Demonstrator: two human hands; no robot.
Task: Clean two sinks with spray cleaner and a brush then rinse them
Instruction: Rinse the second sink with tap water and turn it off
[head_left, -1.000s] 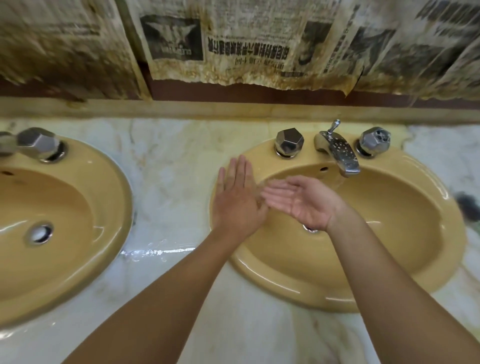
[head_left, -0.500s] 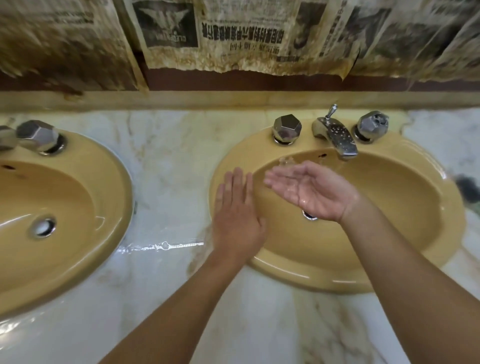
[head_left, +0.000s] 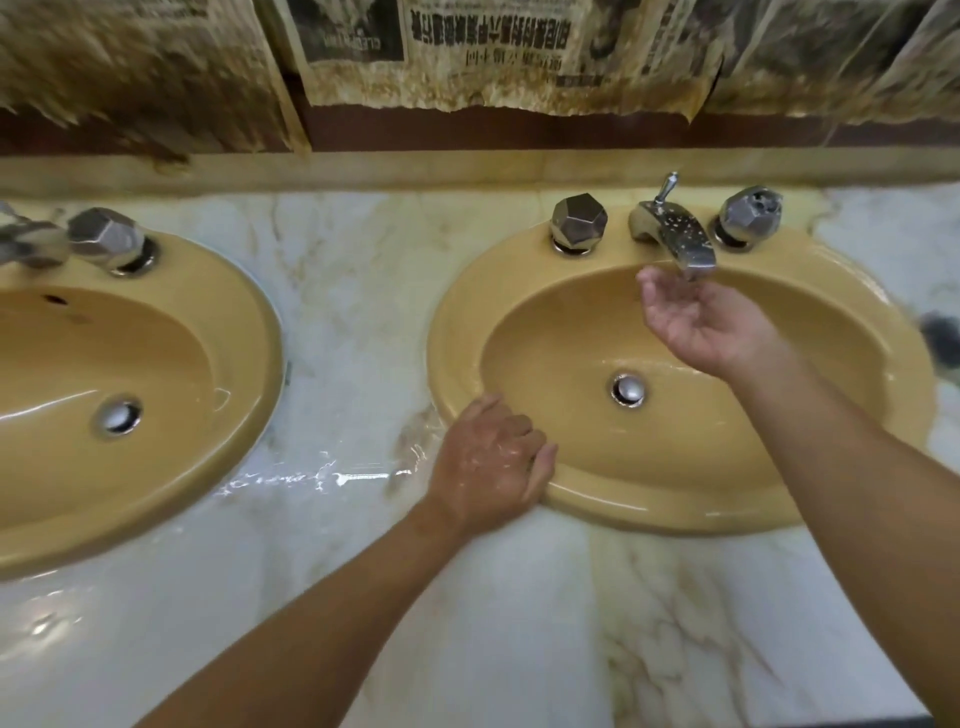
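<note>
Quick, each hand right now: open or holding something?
Left hand: open, resting on the sink rim, holding nothing.
Right hand: open, cupped under the faucet.

Cut off by the left edge: left sink (head_left: 247, 332), its spout (head_left: 28, 244) smeared by blur. Cropped at the right edge and too blurred to identify: dark thing (head_left: 941, 340). Tucked under, out of sight: fingertips of left grip (head_left: 483, 462) on right sink (head_left: 454, 332). Unreadable: wall newsprint (head_left: 488, 41).

Stained, peeling newspaper (head_left: 493, 52) hangs on the wall above the marble bench (head_left: 363, 291), and a glinting puddle (head_left: 322, 475) lies mid-bench.
</note>
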